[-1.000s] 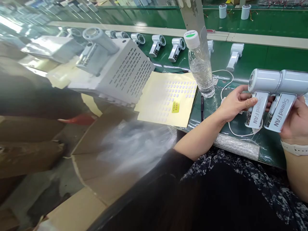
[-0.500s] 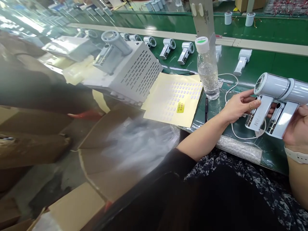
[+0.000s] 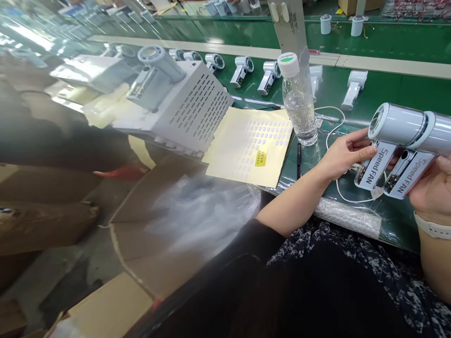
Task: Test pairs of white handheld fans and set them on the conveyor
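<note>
Two white hand-held fans marked "Speed FAN" are held side by side above the green belt at the right. My left hand (image 3: 343, 154) is closed on the handle of the nearer fan (image 3: 389, 141), thumb on its front. My right hand (image 3: 431, 185) grips the second fan (image 3: 419, 155) by its handle from behind; a white band sits on that wrist. A white cable (image 3: 334, 141) loops on the belt under the fans.
A clear water bottle (image 3: 298, 101) stands beside a yellow sticker sheet (image 3: 252, 145). A perforated white metal box (image 3: 186, 110) sits left of it. More fans (image 3: 241, 70) lie along the belt (image 3: 387, 82). Cardboard boxes (image 3: 116, 305) and plastic wrap (image 3: 200, 211) lie below.
Both fans were tilted so their printed sides turned away, then turned back to show the lettering. The view shifted slightly.
</note>
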A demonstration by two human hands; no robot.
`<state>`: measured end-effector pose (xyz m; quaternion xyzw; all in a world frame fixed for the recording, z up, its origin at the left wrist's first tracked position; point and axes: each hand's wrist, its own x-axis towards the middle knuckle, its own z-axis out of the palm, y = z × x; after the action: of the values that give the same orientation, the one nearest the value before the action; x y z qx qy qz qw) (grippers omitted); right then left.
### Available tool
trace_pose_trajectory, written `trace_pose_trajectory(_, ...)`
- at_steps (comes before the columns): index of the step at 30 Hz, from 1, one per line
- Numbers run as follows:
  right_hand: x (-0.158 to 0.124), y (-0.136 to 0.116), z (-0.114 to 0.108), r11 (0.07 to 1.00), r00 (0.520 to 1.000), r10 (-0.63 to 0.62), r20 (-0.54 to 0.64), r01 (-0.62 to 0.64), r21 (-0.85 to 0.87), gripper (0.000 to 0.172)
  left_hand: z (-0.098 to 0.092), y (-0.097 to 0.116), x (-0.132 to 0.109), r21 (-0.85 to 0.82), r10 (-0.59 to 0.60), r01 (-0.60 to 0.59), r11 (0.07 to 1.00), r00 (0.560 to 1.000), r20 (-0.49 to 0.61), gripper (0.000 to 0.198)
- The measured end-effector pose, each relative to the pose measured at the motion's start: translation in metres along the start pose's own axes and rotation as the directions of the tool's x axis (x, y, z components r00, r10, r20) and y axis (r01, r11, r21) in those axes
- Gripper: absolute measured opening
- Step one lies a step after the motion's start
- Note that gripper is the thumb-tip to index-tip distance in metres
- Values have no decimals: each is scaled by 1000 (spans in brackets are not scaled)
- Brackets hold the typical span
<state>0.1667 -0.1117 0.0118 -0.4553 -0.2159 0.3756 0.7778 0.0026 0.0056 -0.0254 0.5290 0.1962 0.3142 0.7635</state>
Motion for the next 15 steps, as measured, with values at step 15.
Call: trace_pose_trajectory(15, 5, -27, -24, 892, 967, -217, 131, 251, -375, 57, 15, 7, -14, 581, 531, -384, 717, 841, -100, 41)
